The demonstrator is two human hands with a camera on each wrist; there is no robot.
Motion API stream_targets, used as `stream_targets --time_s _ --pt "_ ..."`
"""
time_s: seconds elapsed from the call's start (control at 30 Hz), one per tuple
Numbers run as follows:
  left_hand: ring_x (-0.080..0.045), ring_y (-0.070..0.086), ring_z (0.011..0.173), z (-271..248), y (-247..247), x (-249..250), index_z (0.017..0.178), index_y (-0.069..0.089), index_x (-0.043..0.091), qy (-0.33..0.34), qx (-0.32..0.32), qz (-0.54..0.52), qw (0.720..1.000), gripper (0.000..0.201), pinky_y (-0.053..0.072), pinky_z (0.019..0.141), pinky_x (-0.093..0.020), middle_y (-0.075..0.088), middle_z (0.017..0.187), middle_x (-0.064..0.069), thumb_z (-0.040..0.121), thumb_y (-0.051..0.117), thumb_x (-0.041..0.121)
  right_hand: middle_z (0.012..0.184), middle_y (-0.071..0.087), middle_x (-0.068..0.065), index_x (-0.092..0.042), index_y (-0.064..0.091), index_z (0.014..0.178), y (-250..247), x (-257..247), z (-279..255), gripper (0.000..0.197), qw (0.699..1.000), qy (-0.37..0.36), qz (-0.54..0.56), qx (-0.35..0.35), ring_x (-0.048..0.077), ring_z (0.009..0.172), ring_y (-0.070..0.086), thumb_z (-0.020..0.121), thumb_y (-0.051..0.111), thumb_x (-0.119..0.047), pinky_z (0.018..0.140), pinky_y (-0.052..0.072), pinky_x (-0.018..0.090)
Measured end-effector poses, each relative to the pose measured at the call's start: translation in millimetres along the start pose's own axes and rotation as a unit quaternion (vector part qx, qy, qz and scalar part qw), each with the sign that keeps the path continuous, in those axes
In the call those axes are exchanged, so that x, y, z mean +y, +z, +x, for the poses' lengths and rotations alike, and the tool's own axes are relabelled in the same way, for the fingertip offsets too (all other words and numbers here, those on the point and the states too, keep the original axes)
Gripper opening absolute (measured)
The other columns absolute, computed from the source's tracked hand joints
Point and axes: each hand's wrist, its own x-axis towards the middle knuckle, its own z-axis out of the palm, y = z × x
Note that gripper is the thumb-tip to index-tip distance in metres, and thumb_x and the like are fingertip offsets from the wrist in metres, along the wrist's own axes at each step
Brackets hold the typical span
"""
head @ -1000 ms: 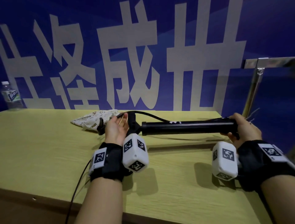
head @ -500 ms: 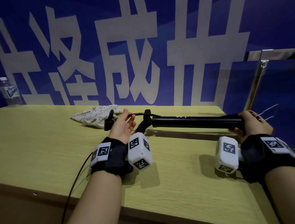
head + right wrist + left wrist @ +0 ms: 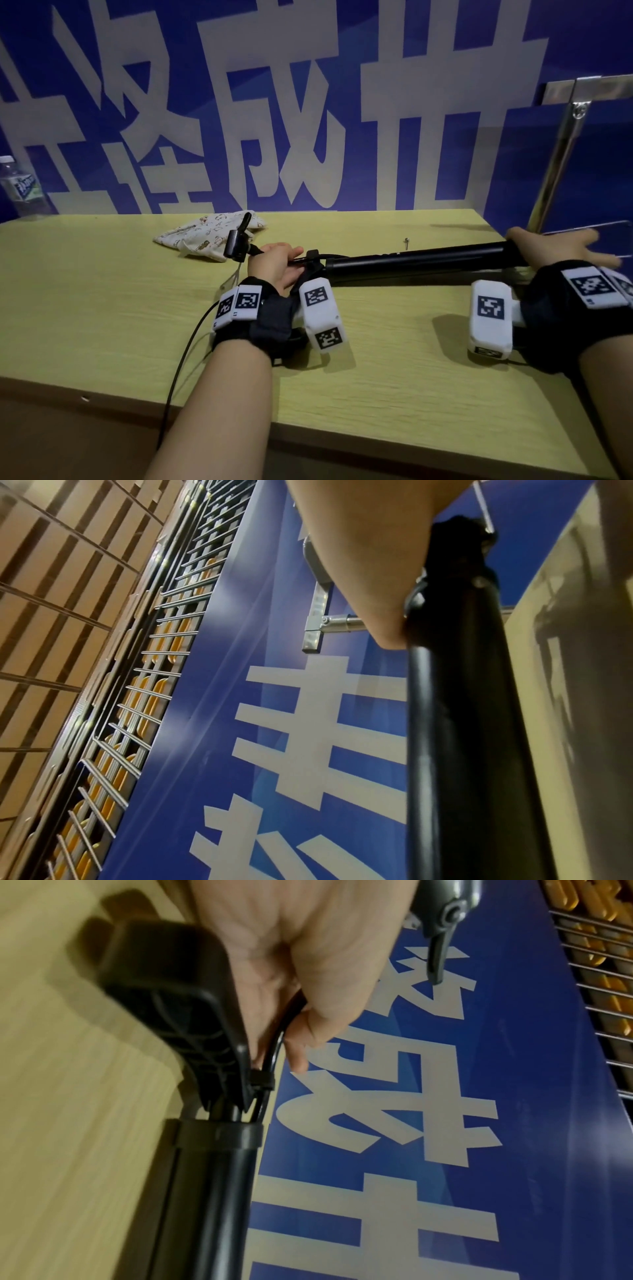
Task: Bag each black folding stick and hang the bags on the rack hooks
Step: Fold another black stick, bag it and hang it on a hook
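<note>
Closing the left hand [image 3: 274, 265] round the thin cord [image 3: 274, 1042] at its end of the stick [image 3: 411, 262], where half a second ago the palm was lying loose and upturned. Pinching that cord between thumb and curled fingers, as seen from the left wrist. Spreading the right hand [image 3: 555, 243] at the other end: fingers now reaching out and blurred, no longer wrapped round the tube, the palm seeming only to rest on the tip. Showing just palm against tube from the right wrist, so not telling whether any finger is still hooked underneath.

Dipping the stick at the left grip and leaving it higher at the right grip, the tube running between the two hands and hanging just above the table [image 3: 102, 308] or brushing it; contact hard to tell. Reading this as folding or tidying the loose parts before bagging, with nothing bagged or hung yet.

Looking at the stick: a smooth, glossy black tube with a collar, a ribbed plastic holder [image 3: 171, 1001] hinged just inside the left grip, and a small black clip [image 3: 236, 241] dangling just outside it.

Lying just beyond the left grip, a patterned cloth bag [image 3: 205, 236], flat and limp. Standing beyond the right grip, the chrome rack [image 3: 561, 150], its hooks too blurred to make out.
</note>
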Motion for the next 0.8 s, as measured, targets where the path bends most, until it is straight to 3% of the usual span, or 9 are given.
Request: stream_targets --time_s 0.07,0.17,0.23,0.33,0.4,0.47,0.57,0.67,0.8 --pt "-0.020 0.062 0.078 -4.6 4.4 1.3 0.084 0.047 0.010 0.030 -0.008 0.007 1.000 0.018 0.054 0.070 -0.030 0.062 0.085 -0.008 0.091 0.046 -0.007 0.151 0.010 0.023 -0.001 0.024 0.138 2.1 -1.4 5.8 0.087 0.999 -0.006 -0.037 0.030 0.043 0.135 0.017 0.075 0.070 -0.039 0.110 0.022 0.052" --pt "-0.016 0.063 0.075 -10.7 9.1 0.8 0.081 0.047 0.011 0.046 -0.029 0.018 0.998 0.022 0.053 0.066 -0.024 0.060 0.081 -0.007 0.093 0.043 -0.007 0.152 0.013 0.021 0.009 0.027 0.133 3.7 -1.4 4.7 0.087 0.994 -0.004 -0.082 0.069 0.040 0.135 0.019 0.075 0.072 -0.037 0.108 0.025 0.050" --pt "-0.016 0.063 0.074 -11.3 10.8 0.1 0.080 0.047 0.010 0.044 -0.038 0.023 0.998 0.022 0.053 0.067 -0.024 0.059 0.080 -0.006 0.093 0.041 -0.007 0.151 0.017 0.021 0.003 0.027 0.134 3.5 1.0 2.2 0.086 0.990 -0.045 -0.072 0.116 0.041 0.134 0.022 0.071 0.075 -0.032 0.106 0.027 0.052" --pt "-0.018 0.064 0.076 -13.0 13.7 0.2 0.080 0.048 0.009 0.045 -0.056 0.024 0.997 0.023 0.054 0.072 -0.027 0.058 0.080 -0.006 0.093 0.041 -0.008 0.147 0.025 0.019 -0.011 0.032 0.130 1.8 1.1 -3.4 0.075 0.972 -0.165 -0.012 0.168 0.041 0.131 0.028 0.068 0.073 -0.021 0.105 0.030 0.053" --pt "-0.018 0.064 0.078 -14.6 14.7 0.1 0.080 0.048 0.009 0.044 -0.071 0.022 0.996 0.022 0.054 0.074 -0.028 0.058 0.080 -0.007 0.093 0.041 -0.008 0.142 0.030 0.020 -0.010 0.042 0.126 3.6 -7.8 -18.6 0.058 0.964 -0.244 -0.003 0.103 0.039 0.129 0.029 0.076 0.068 -0.019 0.105 0.030 0.047" --pt "-0.018 0.064 0.078 -15.2 15.2 -0.1 0.081 0.048 0.009 0.041 -0.082 0.019 0.996 0.022 0.053 0.074 -0.028 0.058 0.080 -0.007 0.093 0.040 -0.008 0.134 0.045 0.015 -0.015 0.058 0.115 11.4 -18.4 -40.0 0.032 0.945 -0.323 -0.024 -0.041 0.031 0.125 0.039 0.084 0.062 -0.018 0.100 0.035 0.035" --pt "-0.018 0.065 0.077 -16.8 17.5 0.0 0.080 0.048 0.010 0.047 -0.095 0.014 0.994 0.022 0.054 0.074 -0.027 0.059 0.080 -0.006 0.092 0.042 -0.008 0.108 0.063 -0.001 -0.019 0.066 0.104 28.7 -32.2 -77.1 0.017 0.874 -0.413 -0.045 -0.253 0.011 0.102 0.055 0.090 0.058 -0.014 0.077 0.038 0.012" --pt "-0.017 0.066 0.076 -19.0 19.3 0.9 0.079 0.048 0.011 0.075 -0.105 -0.005 0.992 0.023 0.055 0.071 -0.025 0.060 0.079 -0.005 0.091 0.043 -0.008 0.106 0.062 -0.008 -0.020 0.066 0.112 53.6 -44.3 -104.6 0.022 0.805 -0.449 -0.120 -0.369 0.005 0.097 0.054 0.093 0.054 -0.017 0.084 0.037 0.016" --pt "-0.016 0.066 0.067 -23.9 20.7 2.7 0.077 0.046 0.012 0.092 -0.101 -0.022 0.990 0.025 0.056 0.066 -0.026 0.057 0.073 -0.004 0.089 0.041 -0.009 0.100 0.065 0.000 -0.019 0.067 0.105 79.5 -45.4 -114.4 0.017 0.801 -0.426 -0.154 -0.391 0.015 0.091 0.059 0.092 0.057 -0.020 0.085 0.048 0.027"
